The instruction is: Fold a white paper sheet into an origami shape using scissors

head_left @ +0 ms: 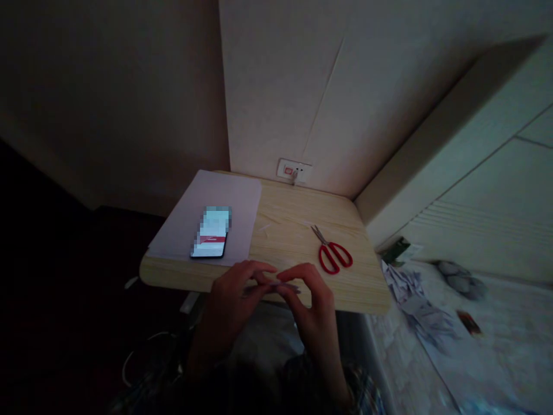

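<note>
My left hand (pixel 231 302) and my right hand (pixel 313 302) meet at the near edge of a small wooden table (pixel 285 219). Their fingertips pinch a small pale piece of paper (pixel 279 284) between them. Both hands are closed on it. Red-handled scissors (pixel 330 252) lie on the table just beyond my right hand. A lit phone (pixel 211 232) rests on a white sheet of paper (pixel 216 202) beyond my left hand.
A wall socket (pixel 294 170) sits at the back edge of the table. To the right, a heap of paper scraps (pixel 415 302) lies on a pale bed surface, with a grey object (pixel 458 279) farther off. The left side is dark.
</note>
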Motion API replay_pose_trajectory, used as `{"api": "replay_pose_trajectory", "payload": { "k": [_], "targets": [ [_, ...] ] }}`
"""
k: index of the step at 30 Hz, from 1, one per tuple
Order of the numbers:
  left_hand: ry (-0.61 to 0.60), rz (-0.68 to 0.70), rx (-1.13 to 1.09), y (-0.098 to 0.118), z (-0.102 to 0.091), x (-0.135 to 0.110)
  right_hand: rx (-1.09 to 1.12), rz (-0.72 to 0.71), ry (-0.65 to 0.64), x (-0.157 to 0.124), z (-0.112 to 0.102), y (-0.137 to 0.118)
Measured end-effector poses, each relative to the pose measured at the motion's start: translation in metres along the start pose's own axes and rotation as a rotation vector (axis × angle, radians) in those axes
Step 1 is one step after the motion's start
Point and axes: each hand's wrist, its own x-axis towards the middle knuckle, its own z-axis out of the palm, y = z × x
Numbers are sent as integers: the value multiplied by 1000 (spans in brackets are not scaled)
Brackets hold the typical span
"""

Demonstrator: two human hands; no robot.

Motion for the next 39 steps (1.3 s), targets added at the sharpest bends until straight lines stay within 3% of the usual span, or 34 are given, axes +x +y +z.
{"api": "replay_pose_trajectory", "payload": {
  "k": [3, 8, 12, 22, 26, 32, 39],
  "targets": [
    [-42, 25, 16, 1, 1, -2, 0, 21, -2, -2, 2, -1],
    [-121, -87, -48, 1, -2, 4, 21, 104, 113, -6, 0, 0],
    [-157, -132, -99, 6, -5, 6, 75, 128, 123, -7, 0, 1],
    [24, 104, 45, 3, -5, 0, 60, 90, 8, 0, -1, -2],
    [0, 165, 32, 1, -4, -1, 23, 66, -14, 0, -3, -2],
    [-50, 141, -27, 6, 0, 1, -30, 59, 77, -3, -2, -1],
    [-24, 159, 8, 8, 1, 2, 27, 83, 92, -5, -1, 1]
  ]
}}
